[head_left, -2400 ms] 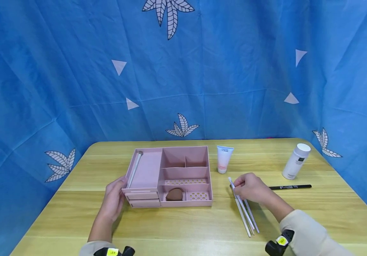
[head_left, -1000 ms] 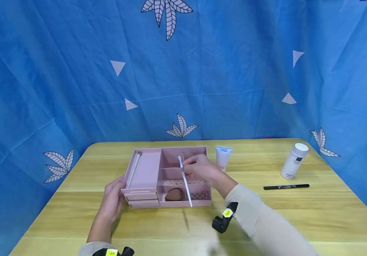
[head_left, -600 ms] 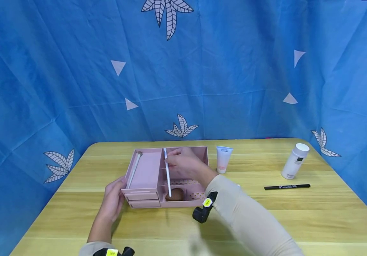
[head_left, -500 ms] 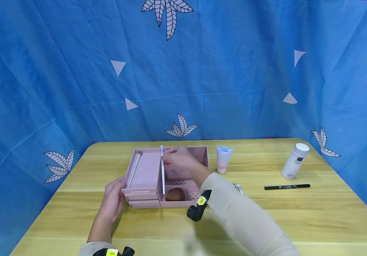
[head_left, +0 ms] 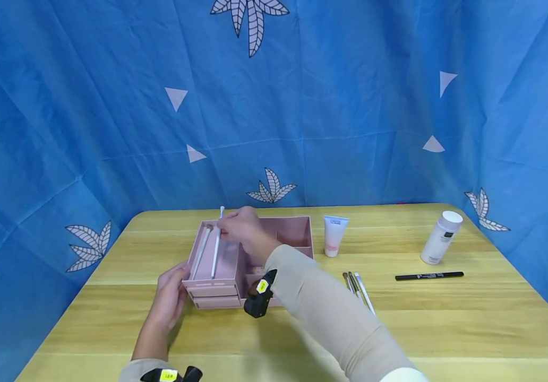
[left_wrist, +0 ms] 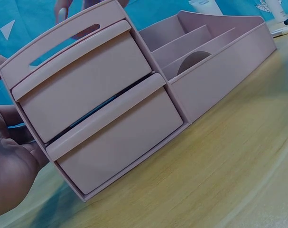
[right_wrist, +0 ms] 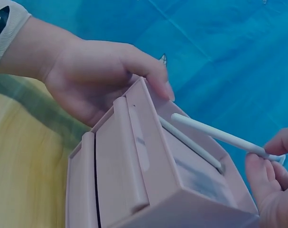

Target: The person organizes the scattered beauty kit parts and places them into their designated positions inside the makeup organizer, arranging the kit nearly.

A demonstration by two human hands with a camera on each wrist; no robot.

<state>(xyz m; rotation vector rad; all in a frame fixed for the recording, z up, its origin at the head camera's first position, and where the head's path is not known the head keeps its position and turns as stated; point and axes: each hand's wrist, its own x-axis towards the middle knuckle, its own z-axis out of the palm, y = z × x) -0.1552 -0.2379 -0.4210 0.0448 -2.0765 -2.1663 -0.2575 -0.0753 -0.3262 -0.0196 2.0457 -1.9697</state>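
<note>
Shifted leftward from the compartments, the white brush (head_left: 216,254) hangs over the pink organizer (head_left: 215,302); the left hand (head_left: 171,291) grips its side, and a resting brush (head_left: 200,254) fills the tray's left, so this placing step seemingly calls for lowering beside it; the right hand (head_left: 242,225) pinches the white brush; rightward: tube (head_left: 334,237), loose brushes (head_left: 365,294), black pen (head_left: 429,276), white bottle (head_left: 440,239)

Right fingers (right_wrist: 258,175) pinch a white brush (right_wrist: 219,134) above the pink box (right_wrist: 155,161)
</note>
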